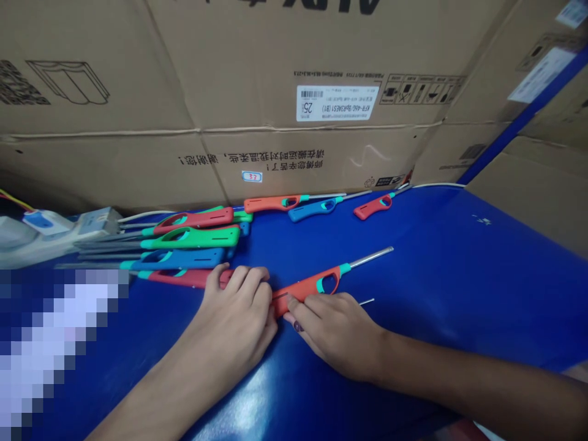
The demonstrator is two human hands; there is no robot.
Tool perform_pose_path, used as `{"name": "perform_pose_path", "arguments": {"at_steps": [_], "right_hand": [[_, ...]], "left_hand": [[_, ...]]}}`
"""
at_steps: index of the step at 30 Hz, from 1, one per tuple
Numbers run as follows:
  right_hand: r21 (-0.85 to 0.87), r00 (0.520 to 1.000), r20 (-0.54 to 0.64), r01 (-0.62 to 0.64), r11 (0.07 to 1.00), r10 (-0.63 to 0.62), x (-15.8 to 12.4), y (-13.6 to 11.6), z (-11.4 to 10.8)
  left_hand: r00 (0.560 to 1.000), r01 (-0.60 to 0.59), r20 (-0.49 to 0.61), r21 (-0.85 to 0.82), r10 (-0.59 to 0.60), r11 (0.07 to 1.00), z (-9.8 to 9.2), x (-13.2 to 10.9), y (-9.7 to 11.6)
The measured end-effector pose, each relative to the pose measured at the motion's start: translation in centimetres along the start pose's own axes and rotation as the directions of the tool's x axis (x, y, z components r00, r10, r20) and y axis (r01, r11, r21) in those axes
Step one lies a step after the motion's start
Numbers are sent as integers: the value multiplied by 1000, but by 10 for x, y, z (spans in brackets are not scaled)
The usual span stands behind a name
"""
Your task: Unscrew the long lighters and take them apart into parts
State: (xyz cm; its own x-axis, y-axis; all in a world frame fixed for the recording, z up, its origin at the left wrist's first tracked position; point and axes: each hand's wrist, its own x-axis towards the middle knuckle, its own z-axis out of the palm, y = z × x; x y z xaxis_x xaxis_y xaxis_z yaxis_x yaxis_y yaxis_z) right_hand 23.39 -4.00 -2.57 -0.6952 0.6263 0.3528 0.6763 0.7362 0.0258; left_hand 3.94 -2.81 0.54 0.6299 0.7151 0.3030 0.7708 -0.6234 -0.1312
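An orange gas lighter (301, 291) with a turquoise trigger and a metal tube lies slanted between my hands. My left hand (243, 300) is closed at its handle end, though the fingertips are hidden. Pinching the handle's near side is my right hand (337, 334). Beyond the right hand a thin metal rod (367, 301) shows; its other end is hidden. Directly left of my left hand is a red lighter (179, 277), its end partly covered by the fingers. Above it a blue lighter (184, 259), a green lighter (197, 237) and another red lighter (202, 218) are piled, tubes pointing left.
Along the back lie an orange lighter (271, 203), a blue lighter (312, 210) and a red lighter (374, 206). A cardboard box (257, 73) walls off the back of the blue tabletop (459, 275). A white power strip (92, 226) with plugs sits at the left.
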Motion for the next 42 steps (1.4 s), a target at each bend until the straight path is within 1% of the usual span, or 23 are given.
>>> {"name": "perform_pose_path", "arguments": {"at_steps": [3,6,10,14,19,22,27,35,37,42], "right_hand": [[9,999,-48,2,1000,-2,0,-2,0],[15,996,-76,-33,999,34,1,-4,-1],[-40,992,-101,-87,995,82,3,-5,-2],[-73,994,-79,-85,994,79,4,-5,-3],[-86,995,-72,-82,993,76,3,-6,-3],[-103,993,-78,-96,990,88,3,-6,-2],[-102,993,-75,-100,990,93,3,-6,-2],[-131,994,-91,-77,988,65,3,-5,-2],[-132,995,-82,-74,988,63,3,-5,-2],[-124,998,-40,-54,991,50,2,-4,-2]], "left_hand": [[1000,22,11,14,-22,1000,-2,-1,-1],[998,49,27,39,-50,998,-2,-1,-2],[998,50,31,94,-54,994,-1,-1,-3],[998,38,36,122,-42,992,-1,-1,-3],[998,54,20,89,-56,995,-4,-1,-6],[999,36,-6,74,-36,997,-3,-1,-7],[1000,-10,-15,94,11,996,3,-4,-10],[999,-31,40,-4,31,1000,4,-7,-11],[998,-24,54,3,24,1000,4,-6,-11],[999,-15,45,45,13,999,7,-5,-12]]}}
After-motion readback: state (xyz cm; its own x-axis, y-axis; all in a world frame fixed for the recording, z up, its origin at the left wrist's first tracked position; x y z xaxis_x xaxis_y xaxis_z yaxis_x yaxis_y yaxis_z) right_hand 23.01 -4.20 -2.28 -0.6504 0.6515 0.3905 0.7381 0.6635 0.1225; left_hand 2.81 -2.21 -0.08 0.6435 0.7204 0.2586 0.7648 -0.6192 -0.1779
